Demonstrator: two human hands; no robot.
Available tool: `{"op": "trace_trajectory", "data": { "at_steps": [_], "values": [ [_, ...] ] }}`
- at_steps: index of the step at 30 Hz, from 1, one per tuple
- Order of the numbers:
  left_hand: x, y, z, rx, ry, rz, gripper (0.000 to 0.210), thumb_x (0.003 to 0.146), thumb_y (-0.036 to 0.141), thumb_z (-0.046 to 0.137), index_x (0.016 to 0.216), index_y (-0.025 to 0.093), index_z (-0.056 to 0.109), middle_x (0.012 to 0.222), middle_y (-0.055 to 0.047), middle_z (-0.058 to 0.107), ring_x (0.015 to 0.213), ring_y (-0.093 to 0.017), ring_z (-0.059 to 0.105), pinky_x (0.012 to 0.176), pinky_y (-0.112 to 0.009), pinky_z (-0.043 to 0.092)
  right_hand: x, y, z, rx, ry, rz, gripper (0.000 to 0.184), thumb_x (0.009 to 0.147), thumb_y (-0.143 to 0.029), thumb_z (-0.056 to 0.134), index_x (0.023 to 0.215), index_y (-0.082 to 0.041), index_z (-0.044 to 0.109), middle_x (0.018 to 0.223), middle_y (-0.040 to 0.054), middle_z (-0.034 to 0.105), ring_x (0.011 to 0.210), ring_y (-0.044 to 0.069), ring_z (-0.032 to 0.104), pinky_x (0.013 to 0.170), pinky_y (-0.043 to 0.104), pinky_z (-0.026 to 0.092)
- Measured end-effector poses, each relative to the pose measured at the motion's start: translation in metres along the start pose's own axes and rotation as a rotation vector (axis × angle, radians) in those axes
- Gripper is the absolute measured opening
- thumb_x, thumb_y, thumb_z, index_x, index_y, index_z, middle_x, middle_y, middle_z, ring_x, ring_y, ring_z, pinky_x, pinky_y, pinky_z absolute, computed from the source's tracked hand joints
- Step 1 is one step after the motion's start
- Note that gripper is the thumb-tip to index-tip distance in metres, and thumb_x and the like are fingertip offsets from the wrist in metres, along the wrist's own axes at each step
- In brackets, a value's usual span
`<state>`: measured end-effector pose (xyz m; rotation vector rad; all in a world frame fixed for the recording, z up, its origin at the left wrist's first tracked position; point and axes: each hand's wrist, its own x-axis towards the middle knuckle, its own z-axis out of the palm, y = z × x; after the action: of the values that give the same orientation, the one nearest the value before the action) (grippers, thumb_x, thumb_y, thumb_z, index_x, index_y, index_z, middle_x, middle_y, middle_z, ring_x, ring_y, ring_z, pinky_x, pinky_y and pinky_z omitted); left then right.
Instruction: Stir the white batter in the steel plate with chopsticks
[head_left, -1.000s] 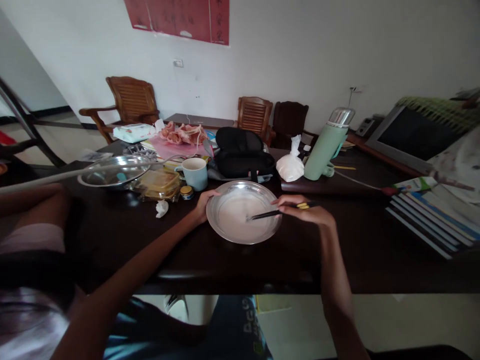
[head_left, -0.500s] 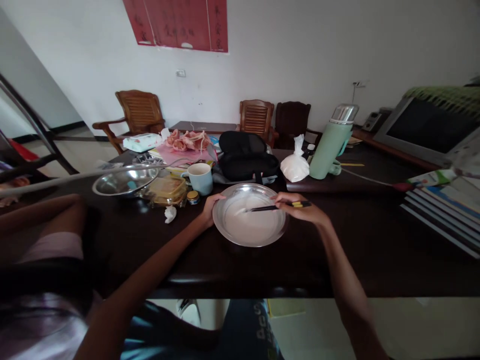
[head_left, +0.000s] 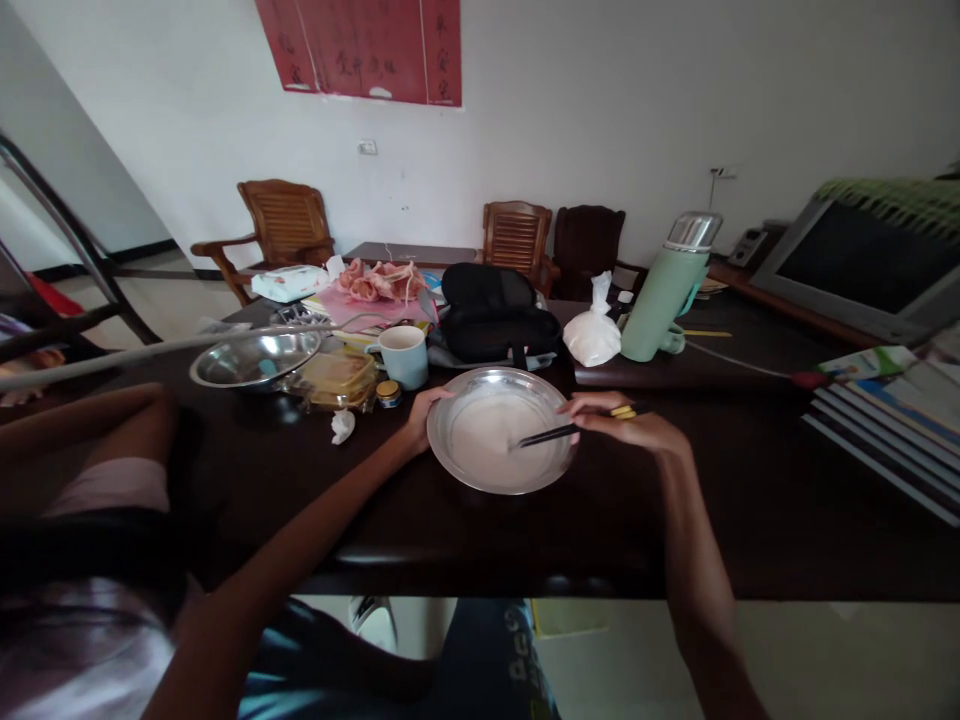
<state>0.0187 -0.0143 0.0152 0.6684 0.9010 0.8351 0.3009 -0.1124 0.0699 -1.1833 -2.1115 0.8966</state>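
Note:
A shiny metal basin (head_left: 501, 484) stands on the dark table in front of me, with a whitish mixture (head_left: 480, 430) inside. My left hand (head_left: 427, 415) grips the basin's left rim, thumb over the edge. In my right hand (head_left: 607, 420), closed at the right rim, are black chopsticks (head_left: 546, 435) with yellow bands near the top. Their tips dip into the mixture near the middle. Behind the basin on the right sits a knotted plastic bag of white powder (head_left: 592, 337).
A green thermos (head_left: 664, 300) is beside the bag. Back left are a blue mug (head_left: 403, 357), a small jar (head_left: 388, 393), food boxes (head_left: 337, 378) and another metal bowl (head_left: 255, 360). Books (head_left: 885, 440) lie at right. Another person's arm (head_left: 97, 430) rests at left.
The chopstick tips have swept toward me and rightward through the mixture. My right hand has shifted a little right; my left hand still holds the rim.

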Motion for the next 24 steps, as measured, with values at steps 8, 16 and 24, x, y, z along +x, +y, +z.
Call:
{"op": "trace_trajectory", "data": {
  "at_steps": [8,16,24],
  "values": [
    [0.0014,-0.0006,-0.0034,0.027,0.017,-0.001,0.022,0.072,0.017,0.048,0.068,0.010,0.068,0.052,-0.007,0.066,0.048,-0.019,0.060,0.053,-0.029,0.048,-0.0009,0.0057,-0.0034,-0.110,0.167,0.052,0.022,0.087,-0.039,0.052,0.085,-0.021,0.064,0.083,0.0043,0.071,0.085,0.021,0.065,0.081,0.035,0.049],
    [0.0035,-0.0003,-0.0040,0.005,0.028,-0.017,0.024,0.071,0.019,0.051,0.081,0.009,0.070,0.055,-0.007,0.068,0.049,-0.021,0.060,0.054,-0.031,0.048,0.0015,0.0017,-0.0002,-0.108,0.137,0.038,0.023,0.088,-0.039,0.050,0.088,-0.020,0.064,0.086,0.0041,0.071,0.089,0.022,0.064,0.081,0.035,0.048],
    [0.0038,-0.0003,-0.0045,0.000,0.043,-0.019,0.023,0.070,0.018,0.052,0.079,0.007,0.069,0.052,-0.007,0.067,0.048,-0.021,0.060,0.054,-0.031,0.048,0.0033,0.0001,0.0032,0.021,-0.036,0.000,0.023,0.088,-0.037,0.051,0.095,-0.019,0.064,0.092,0.0050,0.071,0.086,0.020,0.066,0.079,0.034,0.049]
  ]
}}
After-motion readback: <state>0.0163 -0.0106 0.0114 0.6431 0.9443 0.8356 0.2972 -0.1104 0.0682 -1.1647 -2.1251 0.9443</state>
